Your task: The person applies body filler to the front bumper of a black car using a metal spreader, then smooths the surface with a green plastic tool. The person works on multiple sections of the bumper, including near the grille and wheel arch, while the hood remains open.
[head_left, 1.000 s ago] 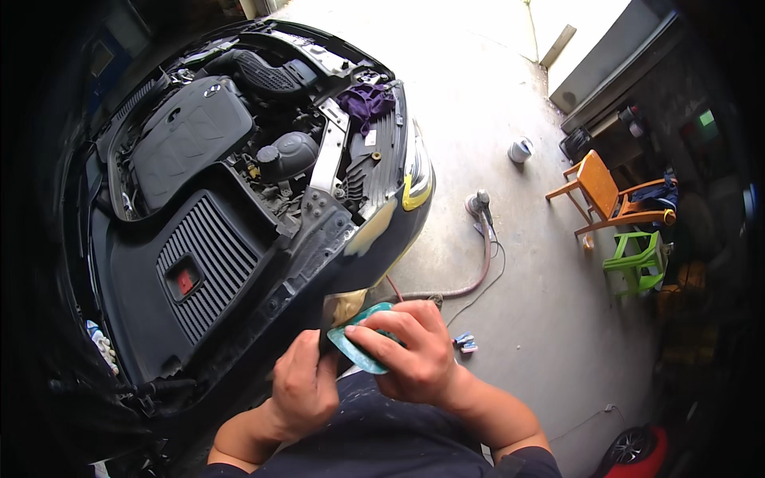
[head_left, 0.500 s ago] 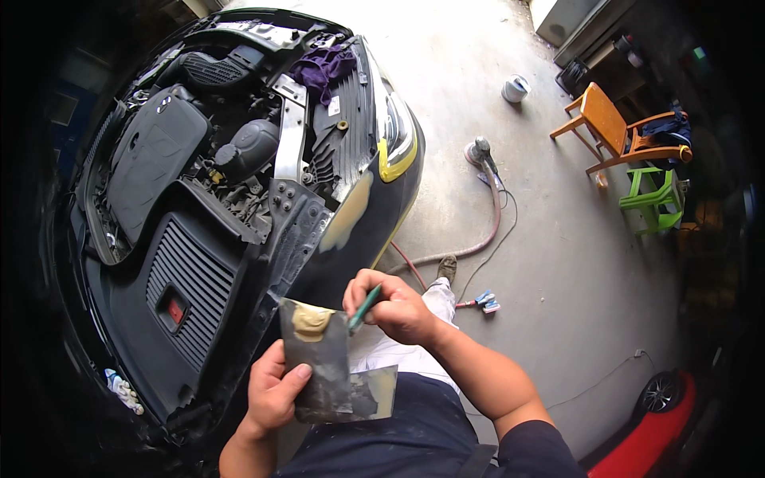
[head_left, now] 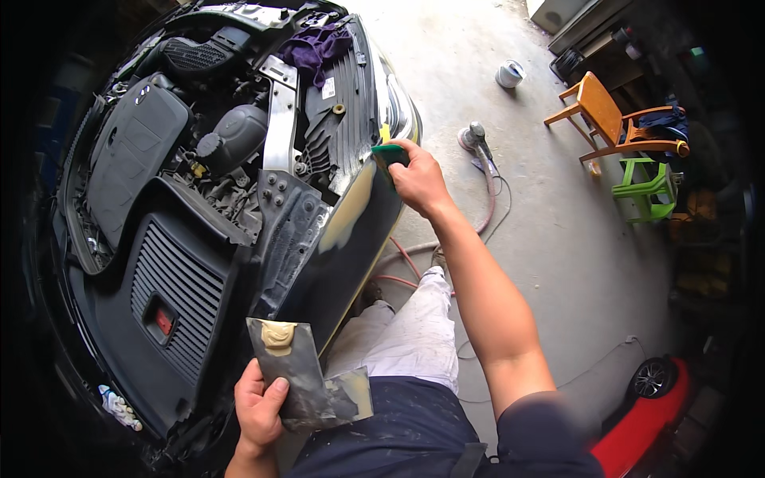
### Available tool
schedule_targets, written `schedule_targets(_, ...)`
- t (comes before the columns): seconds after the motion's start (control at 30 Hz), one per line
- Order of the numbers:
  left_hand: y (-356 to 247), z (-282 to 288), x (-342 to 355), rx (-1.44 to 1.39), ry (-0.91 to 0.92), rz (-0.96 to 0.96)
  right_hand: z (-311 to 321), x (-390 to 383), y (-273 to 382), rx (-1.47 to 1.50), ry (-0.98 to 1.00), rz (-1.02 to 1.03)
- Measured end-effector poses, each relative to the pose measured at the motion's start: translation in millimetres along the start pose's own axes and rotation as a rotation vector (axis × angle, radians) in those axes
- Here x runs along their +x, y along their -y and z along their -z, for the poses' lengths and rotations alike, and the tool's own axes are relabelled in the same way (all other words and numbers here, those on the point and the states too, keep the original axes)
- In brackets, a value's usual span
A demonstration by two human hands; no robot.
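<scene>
Your left hand (head_left: 260, 405): closed on the left edge of a dark palette (head_left: 300, 384), thumb pressed on its face.
Beige paste (head_left: 277, 334): a lump at the palette's far edge, just beyond your left thumb.
Your right hand (head_left: 419, 182): well apart from the left, reaching forward, fingers clamped on a green spreader (head_left: 388, 154).
Spreader: just left of your right knuckles, at the fender corner by the headlight (head_left: 398, 107); you cannot tell here whether its edge touches.
Fender (head_left: 335, 267): between your hands, with a tan patch (head_left: 348, 213) just left of your right hand.
Purple cloth (head_left: 315, 48): in the engine bay, beyond and left of your right hand.
Sander (head_left: 474, 137): on the floor, right of your right hand.
</scene>
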State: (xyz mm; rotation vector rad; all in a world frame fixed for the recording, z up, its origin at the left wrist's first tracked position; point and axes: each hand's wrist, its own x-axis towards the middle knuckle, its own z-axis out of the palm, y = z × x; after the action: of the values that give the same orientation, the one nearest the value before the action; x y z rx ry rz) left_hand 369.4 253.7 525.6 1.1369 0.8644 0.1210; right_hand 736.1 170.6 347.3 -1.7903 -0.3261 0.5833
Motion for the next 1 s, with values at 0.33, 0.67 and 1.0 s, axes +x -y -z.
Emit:
schedule_targets(0.33,3.9,11.6,14.4,-0.012,-0.037,0.019,-17.4,6.0,-6.1,-0.298,-0.149,0.177)
schedule_targets(0.67,8.4,15.1,24.2,0.002,-0.038,0.043,-42.0,-3.6,-13.5,-0.381,-0.245,0.209)
schedule_targets(1.0,2.5,17.1,25.5,-0.039,-0.06,0.042,-52.9,-34.7,-9.2,-0.285,-0.177,0.247)
